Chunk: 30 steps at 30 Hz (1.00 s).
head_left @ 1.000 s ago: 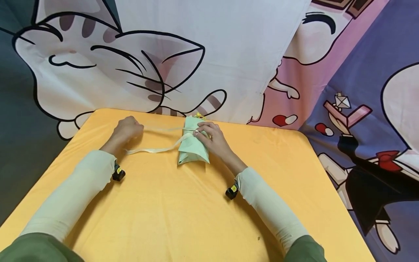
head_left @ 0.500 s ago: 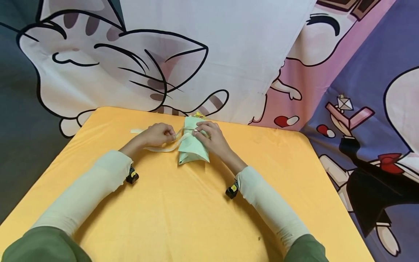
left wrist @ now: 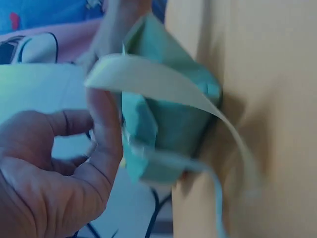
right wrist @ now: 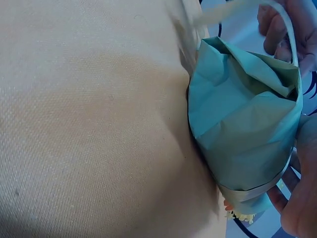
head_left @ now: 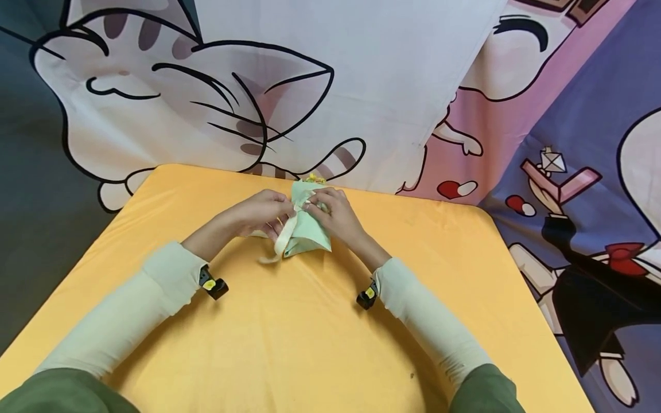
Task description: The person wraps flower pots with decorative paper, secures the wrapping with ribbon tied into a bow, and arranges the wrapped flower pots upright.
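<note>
A small bouquet wrapped in mint-green paper (head_left: 308, 236) lies at the back of the table, its yellow flowers (head_left: 314, 178) at the far end. A cream ribbon (head_left: 284, 236) runs round the wrap, also seen as a band (right wrist: 252, 191) in the right wrist view. My left hand (head_left: 262, 210) is at the bouquet's left side, fingers bent, pinching the ribbon; one length hangs over the paper toward me. From the right, my right hand (head_left: 338, 217) holds thumb and fingertips on the ribbon where it crosses the wrap. The exact crossing is hidden by fingers.
A yellow cloth (head_left: 289, 332) covers the table. Close behind its far edge hangs a white curtain (head_left: 392, 74) with a cartoon cat. A blue and pink printed cloth (head_left: 594, 143) hangs on the right. Each wrist carries a small black camera (head_left: 214, 285).
My left hand has moved right from the ribbon's outstretched ends to the bouquet, and a ribbon end now hangs over the paper's near part. The right hand has stayed on the wrap.
</note>
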Tool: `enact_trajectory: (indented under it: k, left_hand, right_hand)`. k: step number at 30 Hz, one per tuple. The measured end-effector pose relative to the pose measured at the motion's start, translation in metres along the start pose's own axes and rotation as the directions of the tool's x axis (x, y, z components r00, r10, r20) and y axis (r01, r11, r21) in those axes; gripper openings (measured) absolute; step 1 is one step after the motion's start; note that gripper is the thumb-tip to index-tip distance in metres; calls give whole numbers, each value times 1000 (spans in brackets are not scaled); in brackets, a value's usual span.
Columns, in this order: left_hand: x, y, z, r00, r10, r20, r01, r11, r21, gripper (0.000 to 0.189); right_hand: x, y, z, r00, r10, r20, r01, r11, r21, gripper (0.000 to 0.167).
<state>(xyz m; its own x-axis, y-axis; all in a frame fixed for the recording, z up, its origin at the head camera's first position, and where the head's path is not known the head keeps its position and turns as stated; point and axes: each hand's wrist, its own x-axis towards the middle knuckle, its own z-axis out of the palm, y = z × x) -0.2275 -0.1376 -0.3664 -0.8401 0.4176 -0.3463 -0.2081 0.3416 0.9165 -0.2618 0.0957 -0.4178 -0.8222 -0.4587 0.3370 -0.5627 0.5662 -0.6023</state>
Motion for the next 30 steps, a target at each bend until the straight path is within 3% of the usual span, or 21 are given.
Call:
enact_trajectory:
  k: [2, 5, 11, 13, 15, 18, 21, 23, 24, 25, 27, 29, 30]
  left_hand:
    - [-1, 2, 8, 998, -39, 43, 43, 994, -105, 20]
    - [-2, 4, 19, 993, -52, 107, 78, 964, -256, 25]
    - [-4, 10, 34, 979, 36, 202, 78, 848, -525, 39]
    - [-5, 11, 37, 972, 50, 231, 85, 838, -538, 44]
    - [-7, 11, 38, 968, 47, 246, 83, 865, -494, 46]
    - [-10, 12, 37, 975, 25, 220, 54, 937, -346, 40]
    - [-12, 13, 34, 992, 32, 125, -11, 987, -163, 32]
    - [-12, 14, 31, 996, 81, 29, -80, 997, -23, 32]
    - [-10, 14, 29, 992, 122, -44, -119, 991, 56, 33]
    - [-8, 13, 28, 978, 174, -115, -157, 978, 137, 33]
    - [-1, 10, 25, 933, 274, -231, -207, 938, 279, 35]
    - [8, 5, 24, 883, 356, -305, -233, 898, 372, 39]
    - [13, 2, 24, 866, 383, -322, -248, 887, 388, 41]
  right_hand:
    - [1, 0, -1, 1000, 2, 3, -2, 1000, -4, 21]
    - [2, 0, -2, 1000, 8, 9, -8, 1000, -11, 21]
    - [4, 1, -5, 1000, 18, 9, -18, 1000, -5, 22]
    - [4, 2, -5, 1000, 15, 10, -15, 1000, -2, 22]
    - [4, 3, -5, 1000, 2, 13, -2, 1000, -10, 20]
    - [4, 3, -4, 1000, -14, 20, 14, 1000, -22, 17]
    - [4, 2, -3, 1000, -11, 18, 11, 1000, -28, 15]
    - [3, 2, -3, 1000, 4, 17, -3, 1000, -24, 14]
    - [3, 2, -3, 1000, 11, 16, -10, 1000, -24, 14]
    - [3, 1, -3, 1000, 16, 17, -16, 1000, -23, 14]
    - [3, 1, -2, 1000, 19, 16, -19, 999, -27, 14]
    - [3, 1, -1, 1000, 12, 12, -12, 1000, -29, 15]
    - [2, 1, -1, 1000, 7, 9, -7, 1000, -30, 16]
